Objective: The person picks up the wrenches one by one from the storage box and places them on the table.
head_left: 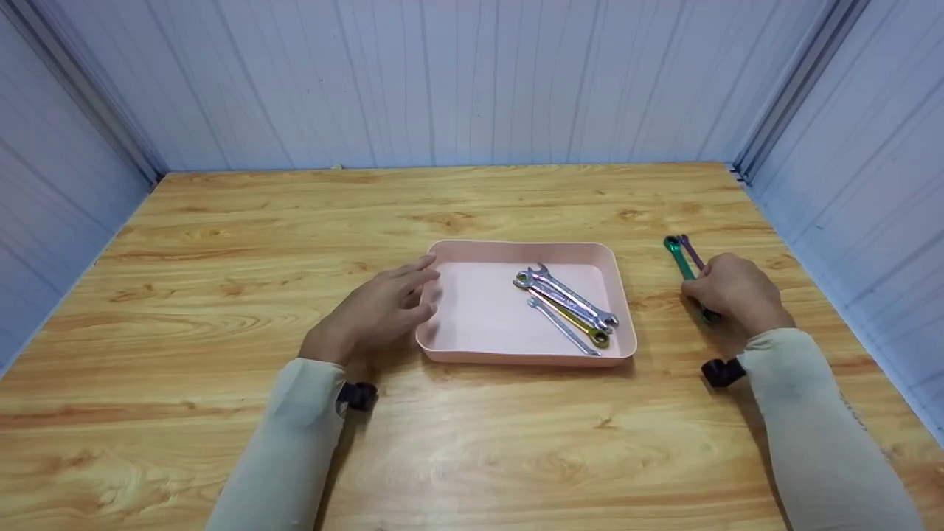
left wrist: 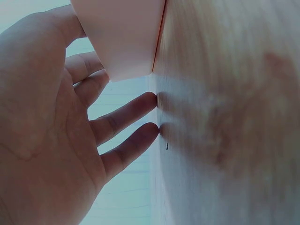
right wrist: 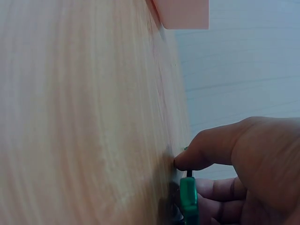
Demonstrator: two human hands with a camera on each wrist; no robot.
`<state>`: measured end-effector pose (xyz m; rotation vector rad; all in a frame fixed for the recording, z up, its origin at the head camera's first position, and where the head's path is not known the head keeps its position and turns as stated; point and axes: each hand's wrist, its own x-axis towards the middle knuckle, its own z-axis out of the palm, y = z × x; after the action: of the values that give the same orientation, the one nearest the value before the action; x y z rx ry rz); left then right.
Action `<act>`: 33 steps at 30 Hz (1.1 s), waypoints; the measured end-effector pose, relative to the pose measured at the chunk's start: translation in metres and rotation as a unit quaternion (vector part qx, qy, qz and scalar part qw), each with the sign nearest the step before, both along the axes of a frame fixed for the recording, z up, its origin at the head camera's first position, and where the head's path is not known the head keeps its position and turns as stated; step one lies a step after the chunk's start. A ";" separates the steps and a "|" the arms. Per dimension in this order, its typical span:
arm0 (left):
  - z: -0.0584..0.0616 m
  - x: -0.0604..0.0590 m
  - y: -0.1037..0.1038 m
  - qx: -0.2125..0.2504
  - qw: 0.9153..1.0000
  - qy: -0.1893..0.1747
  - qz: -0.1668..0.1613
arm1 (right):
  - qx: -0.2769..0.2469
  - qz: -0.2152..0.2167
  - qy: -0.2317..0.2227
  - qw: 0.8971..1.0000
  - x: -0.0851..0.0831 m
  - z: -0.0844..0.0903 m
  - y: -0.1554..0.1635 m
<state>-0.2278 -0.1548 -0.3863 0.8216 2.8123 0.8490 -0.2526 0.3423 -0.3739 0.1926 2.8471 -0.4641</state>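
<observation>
1. A green ratcheting wrench is pinched between the thumb and fingers of the right hand, to the right of the pink tray. Its ring end is shown beyond the fingertips; whether it is lifted cannot be told.
2. A purple wrench is seen just beside it, on its right. Its near part is covered by the hand, so whether it is gripped too cannot be told.
3. The tray's left wall is touched by the left hand. The fingers are spread and mostly straight; in the left wrist view, two fingertips are held at the tabletop, past the tray's corner.
4. In the tray's right half, a gold ratcheting wrench is overlapped by larger silver wrenches, and a thin silver wrench is laid along the near side. A broad span of tray floor is left between the group and the left wall.
5. A strip of wood-grain tabletop is left between the tray's right wall and the green wrench.
6. The table's back edge, bordered by a ribbed panel, is set well apart from both hands; the right edge is nearer the right hand.
</observation>
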 end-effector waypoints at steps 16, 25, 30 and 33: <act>0.000 -0.002 0.001 -0.002 1.000 0.013 -0.003 | 0.010 -0.002 0.022 1.000 0.003 0.001 -0.002; 0.000 -0.003 0.000 -0.004 1.000 0.015 -0.005 | 0.017 -0.011 0.044 0.999 0.002 0.000 -0.006; 0.000 -0.002 0.001 -0.002 1.000 0.013 -0.003 | -0.005 -0.016 0.057 0.998 0.003 0.001 -0.007; 0.000 -0.002 0.001 -0.003 1.000 0.012 -0.004 | -0.025 -0.013 0.061 0.998 0.003 0.000 -0.008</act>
<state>-0.2295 -0.1538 -0.3862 0.8489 2.8283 0.8356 -0.2499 0.3347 -0.3736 0.1994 2.9522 -0.5694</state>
